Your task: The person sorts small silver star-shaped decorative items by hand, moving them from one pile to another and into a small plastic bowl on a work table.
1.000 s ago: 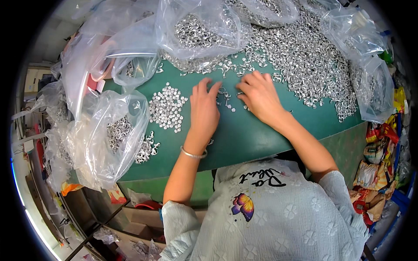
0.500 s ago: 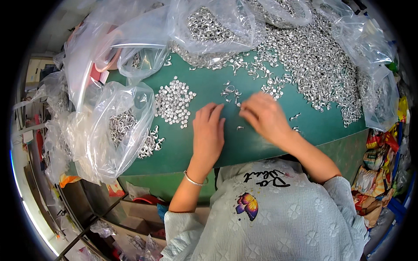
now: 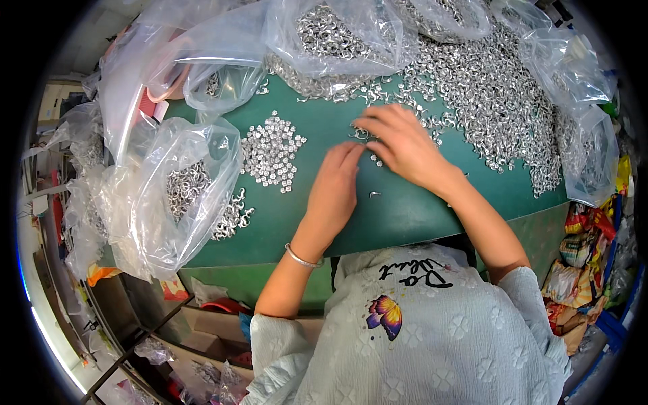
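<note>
My left hand (image 3: pixel 334 185), with a bangle at the wrist, reaches over the green tabletop. Its fingertips are drawn together beside a few small silver pieces; whatever they pinch is too small to make out. Just right of it my right hand (image 3: pixel 405 148) hovers with bent fingers and thumb apart over a small cluster of curved silver hook pieces (image 3: pixel 362 133), partly covering them. Small flower-shaped metal pieces (image 3: pixel 376 160) lie under its thumb. A single hook piece (image 3: pixel 374 194) rests nearer me. Left of my hands spreads a pile of flower-shaped metal pieces (image 3: pixel 270 152).
A large heap of silver hook pieces (image 3: pixel 499 101) covers the right and back of the green table (image 3: pixel 405 226). Clear plastic bags (image 3: pixel 226 145) of metal parts stand at left and back. A smaller pile of hook pieces (image 3: pixel 233 217) lies by the left bag.
Both hands have moved farther from me. My right hand has shifted left over the hook cluster and its thumb and fingers have parted; my left hand's fingertips have come together.
</note>
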The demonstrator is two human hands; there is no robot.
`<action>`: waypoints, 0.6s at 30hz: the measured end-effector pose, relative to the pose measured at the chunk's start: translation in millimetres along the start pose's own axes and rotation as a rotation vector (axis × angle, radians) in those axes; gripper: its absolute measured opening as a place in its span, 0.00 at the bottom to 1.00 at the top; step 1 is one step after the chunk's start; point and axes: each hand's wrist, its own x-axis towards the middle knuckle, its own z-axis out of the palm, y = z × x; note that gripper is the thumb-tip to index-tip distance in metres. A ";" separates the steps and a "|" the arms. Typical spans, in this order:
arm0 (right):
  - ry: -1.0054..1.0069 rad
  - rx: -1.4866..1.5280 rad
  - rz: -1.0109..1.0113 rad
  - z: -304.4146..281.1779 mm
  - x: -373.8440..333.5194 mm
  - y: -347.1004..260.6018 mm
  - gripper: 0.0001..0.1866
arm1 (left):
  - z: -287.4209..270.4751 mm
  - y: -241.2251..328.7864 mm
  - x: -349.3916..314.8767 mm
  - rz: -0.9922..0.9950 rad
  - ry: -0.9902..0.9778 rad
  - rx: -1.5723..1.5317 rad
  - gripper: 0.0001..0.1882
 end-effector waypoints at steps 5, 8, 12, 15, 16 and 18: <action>-0.207 -0.022 0.088 -17.5 -8.0 17.7 0.09 | -10.8 -5.5 -1.9 -0.014 0.078 -0.017 0.18; -0.038 0.078 0.228 -17.6 -10.3 26.1 0.07 | -4.8 -9.2 15.6 0.026 0.127 0.013 0.16; -0.012 -0.043 0.153 -10.1 0.5 24.7 0.06 | 8.4 -21.8 39.2 0.031 0.065 0.072 0.10; -0.047 -0.127 0.147 -13.5 0.0 25.2 0.05 | 6.9 -26.4 38.2 -0.002 0.062 0.033 0.06; -0.042 -0.155 0.164 -19.1 -1.5 27.7 0.05 | 4.9 -26.2 35.1 -0.017 0.076 0.007 0.05; -0.013 -0.154 0.238 -28.4 -6.1 32.5 0.05 | 1.4 -16.8 27.8 -0.098 0.084 -0.111 0.05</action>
